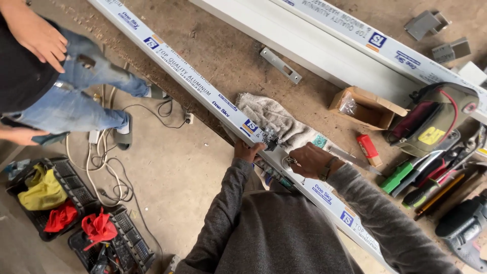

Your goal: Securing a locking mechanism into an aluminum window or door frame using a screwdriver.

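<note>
A long white bar (203, 91) lay slanted across the brown surface (228, 56), and both hands met on it. The left hand (247, 150) was curled around the near edge of the bar, fingers closed on it. The right hand (309, 160) lay just beside the left one, on top of the bar, with its fingers bent over a small metal part (270, 138). I could not tell if the right hand truly held that part.

A second white bar (355, 45) lay well beyond the hands. A grey rag (269, 119) lay just past the hands, under the bar. A tool bag (431, 124) sat far to the right of the right hand, with a heap of tools (436, 177) near it. An open box (368, 107) stood between the rag and the bag. A small red box (368, 148) lay close to the right hand.

Far left of the left hand, another person in jeans (76, 96) stood on the floor. Black crates (76, 228) with red and yellow cloths sat below them. White cables (104, 167) curled on the floor between.
</note>
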